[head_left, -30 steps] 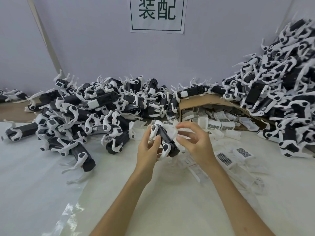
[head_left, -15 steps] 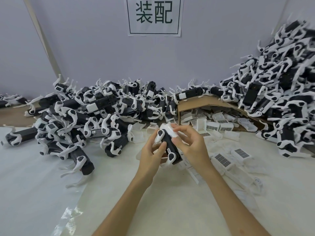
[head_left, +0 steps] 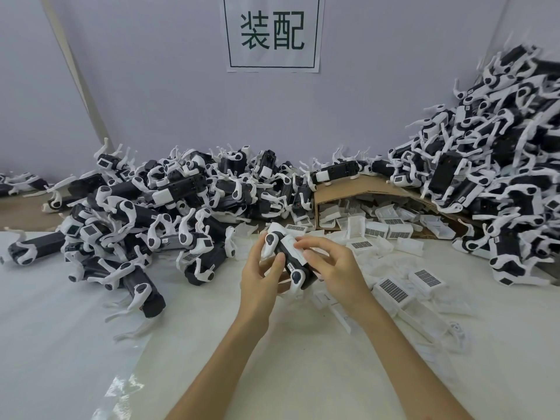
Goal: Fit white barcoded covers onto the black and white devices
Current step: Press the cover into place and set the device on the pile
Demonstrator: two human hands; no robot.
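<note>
Over the middle of the table (head_left: 303, 374): black and white device (head_left: 286, 263), left hand (head_left: 262, 280) curled round it; white cover (head_left: 294, 249), pinched by right hand (head_left: 339, 268), since a second ago brought flat onto its body; seating probably nearly complete.

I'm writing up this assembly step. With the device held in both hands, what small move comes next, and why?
Probably press the white cover down with the right hand until it seats, while the left hand steadies the device. The cover lies along the device's black body under that hand's fingers; whether it has clicked home cannot be told.
</note>
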